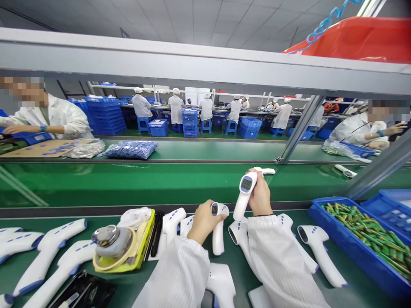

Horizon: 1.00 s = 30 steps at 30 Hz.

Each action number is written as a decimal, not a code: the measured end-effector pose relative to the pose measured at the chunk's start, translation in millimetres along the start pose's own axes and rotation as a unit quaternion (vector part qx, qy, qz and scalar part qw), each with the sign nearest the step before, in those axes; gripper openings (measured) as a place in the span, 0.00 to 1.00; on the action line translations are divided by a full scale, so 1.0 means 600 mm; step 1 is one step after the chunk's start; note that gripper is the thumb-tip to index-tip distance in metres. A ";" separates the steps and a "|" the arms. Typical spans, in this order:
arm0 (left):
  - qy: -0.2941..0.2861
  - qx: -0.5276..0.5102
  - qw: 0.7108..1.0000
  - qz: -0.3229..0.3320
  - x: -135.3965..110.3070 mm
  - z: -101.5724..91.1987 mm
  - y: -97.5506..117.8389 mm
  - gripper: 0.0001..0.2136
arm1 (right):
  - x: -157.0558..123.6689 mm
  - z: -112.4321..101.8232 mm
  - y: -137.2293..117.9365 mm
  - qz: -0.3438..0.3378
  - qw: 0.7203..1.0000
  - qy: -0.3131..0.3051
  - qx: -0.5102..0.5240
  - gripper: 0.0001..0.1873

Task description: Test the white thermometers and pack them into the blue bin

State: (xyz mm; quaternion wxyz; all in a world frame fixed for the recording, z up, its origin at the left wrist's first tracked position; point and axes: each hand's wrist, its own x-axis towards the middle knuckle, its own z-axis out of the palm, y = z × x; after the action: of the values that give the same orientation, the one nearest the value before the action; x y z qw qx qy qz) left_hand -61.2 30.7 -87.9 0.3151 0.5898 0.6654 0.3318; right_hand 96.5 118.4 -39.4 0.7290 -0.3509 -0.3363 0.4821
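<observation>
My right hand [260,194] grips a white infrared thermometer [243,201] above the bench edge, its small display facing me and its handle pointing down. Lower and to the left, my left hand [205,220] has its fingers closed around the head of a second infrared thermometer [218,237], whose handle hangs downward. Another thermometer [267,170] lies on the green belt just behind my right hand. Several more lie around my forearms, among them one thermometer [321,252] at the right and one [221,282] below my left wrist. My sleeves partly cover some of them.
At left, a yellow tray [146,244] holds a metal-topped dispenser bottle [107,244], beside several thermometers [48,252]. A blue bin [353,252] of green-and-gold parts stands at right. The green conveyor belt [128,184] crosses ahead. Co-workers sit beyond it.
</observation>
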 end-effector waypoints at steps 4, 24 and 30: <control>0.018 -0.015 1.000 0.006 -0.004 -0.005 0.007 0.26 | -0.019 0.018 0.005 0.014 0.998 -0.062 0.007 0.21; 0.085 -0.212 0.950 0.212 -0.099 -0.060 0.122 0.29 | -0.121 0.061 -0.010 0.167 0.934 -0.287 0.133 0.11; 0.085 -0.223 0.947 0.213 -0.100 -0.058 0.122 0.30 | -0.125 0.061 -0.014 0.195 0.921 -0.287 0.174 0.10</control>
State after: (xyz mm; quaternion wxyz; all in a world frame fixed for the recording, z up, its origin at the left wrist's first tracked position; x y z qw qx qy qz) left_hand -41.1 -25.1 -6.5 0.3029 0.6018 0.4575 0.5803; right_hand 47.0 52.1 -24.6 0.5423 -0.1233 -0.3670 0.7456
